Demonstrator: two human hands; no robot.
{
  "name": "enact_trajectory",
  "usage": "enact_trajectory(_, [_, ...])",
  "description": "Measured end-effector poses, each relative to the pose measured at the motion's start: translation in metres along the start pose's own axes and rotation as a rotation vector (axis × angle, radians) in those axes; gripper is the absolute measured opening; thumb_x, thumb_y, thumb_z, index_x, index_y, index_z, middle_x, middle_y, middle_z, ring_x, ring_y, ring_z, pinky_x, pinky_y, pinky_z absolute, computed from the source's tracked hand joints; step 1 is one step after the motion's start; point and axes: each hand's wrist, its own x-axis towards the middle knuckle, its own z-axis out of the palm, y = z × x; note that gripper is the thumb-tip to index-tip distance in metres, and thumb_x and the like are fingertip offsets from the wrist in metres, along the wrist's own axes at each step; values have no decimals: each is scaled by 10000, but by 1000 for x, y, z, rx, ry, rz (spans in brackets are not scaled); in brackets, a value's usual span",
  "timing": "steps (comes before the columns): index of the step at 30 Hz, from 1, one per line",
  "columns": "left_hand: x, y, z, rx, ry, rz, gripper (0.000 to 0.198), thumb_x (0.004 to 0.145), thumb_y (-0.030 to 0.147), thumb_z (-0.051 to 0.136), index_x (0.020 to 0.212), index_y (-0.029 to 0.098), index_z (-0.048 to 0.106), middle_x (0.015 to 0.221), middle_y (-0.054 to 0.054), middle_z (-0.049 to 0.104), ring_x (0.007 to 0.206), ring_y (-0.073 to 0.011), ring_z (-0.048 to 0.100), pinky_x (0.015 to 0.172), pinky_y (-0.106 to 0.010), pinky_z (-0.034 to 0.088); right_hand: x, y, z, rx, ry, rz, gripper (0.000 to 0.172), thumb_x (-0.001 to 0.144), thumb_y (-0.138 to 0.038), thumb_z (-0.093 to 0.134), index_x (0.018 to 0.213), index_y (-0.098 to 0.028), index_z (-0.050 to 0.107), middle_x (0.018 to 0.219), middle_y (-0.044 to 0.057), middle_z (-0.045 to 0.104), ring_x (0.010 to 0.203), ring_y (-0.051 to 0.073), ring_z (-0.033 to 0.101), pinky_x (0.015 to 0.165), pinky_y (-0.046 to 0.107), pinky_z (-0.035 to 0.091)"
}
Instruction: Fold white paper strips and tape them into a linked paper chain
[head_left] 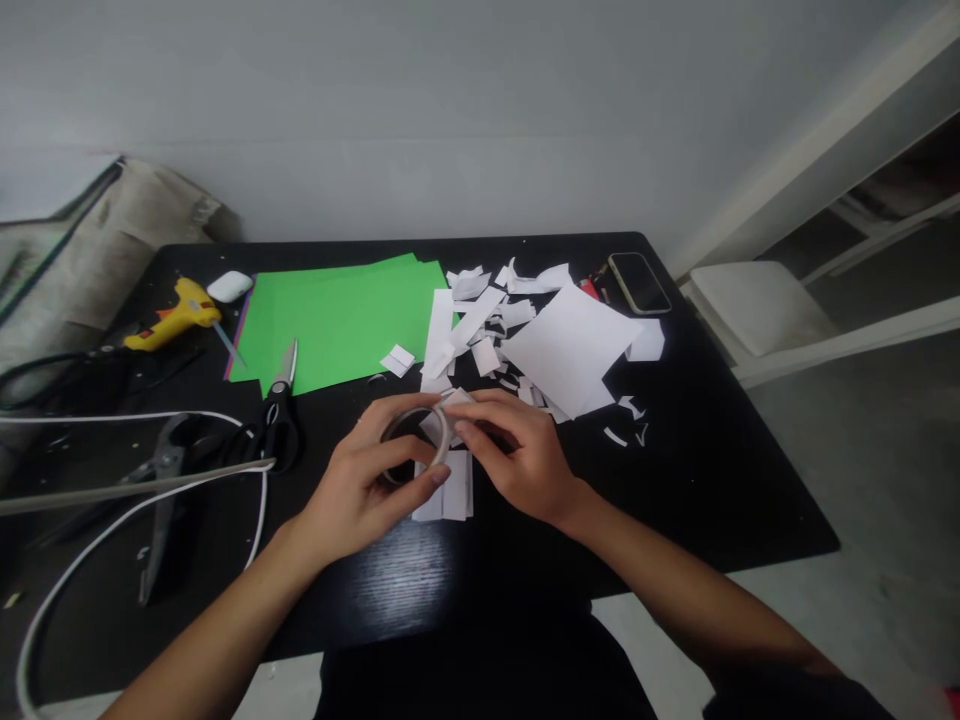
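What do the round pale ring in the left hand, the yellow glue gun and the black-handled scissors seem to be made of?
Round pale ring: plastic or cardboard, I can't tell; it looks smooth.
Yellow glue gun: probably hard, smooth plastic, from its even colour and moulded shape.
Black-handled scissors: likely steel blades, grey with sheen; handles probably smooth plastic, solid black.

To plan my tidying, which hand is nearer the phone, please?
Right: the right hand is down and left of the phone in view; the left hand is farther left.
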Motion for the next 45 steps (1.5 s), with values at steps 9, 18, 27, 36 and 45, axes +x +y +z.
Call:
enact_trajectory(9, [-1,-2,2,93,41,6,106,950,268,721,859,213,732,1389,-120,641,1290,-298,617,1083,-485,530,-2,2,3,-33,46,-42,101,951,-202,728,1008,-248,797,1043,67,776,996,218,760,917,387,635])
enact_trajectory(18, [-1,-3,6,117,125,-83,202,938,305,738,1011,223,568,1296,-117,679,1191,-276,662,992,-460,553,-3,-2,4,-112,95,-111,81,960,-181,693,945,-248,735,960,49,775,991,233,752,904,405,633])
enact_trajectory(27, [-4,-3,7,196,146,-88,187,988,255,678,1174,251,665,1452,-123,568,1346,-306,582,1090,-505,529,-9,-3,7,-231,170,-233,143,966,-152,676,1030,-266,734,1011,55,787,996,234,766,898,419,658])
enact_trajectory(36, [-1,-2,4,238,108,-21,90,1009,212,649,1093,233,672,1388,-106,630,1317,-294,578,1106,-512,487,-10,1,10,-293,196,-293,161,971,-133,668,1057,-253,734,1025,73,787,991,227,773,884,398,673])
enact_trajectory(45, [2,-2,-1,138,27,-88,58,1026,247,616,1052,241,667,1393,-95,647,1337,-292,567,1128,-526,453,-10,0,10,-237,174,-224,166,967,-150,674,1055,-268,751,1038,63,780,1012,240,763,918,435,670])
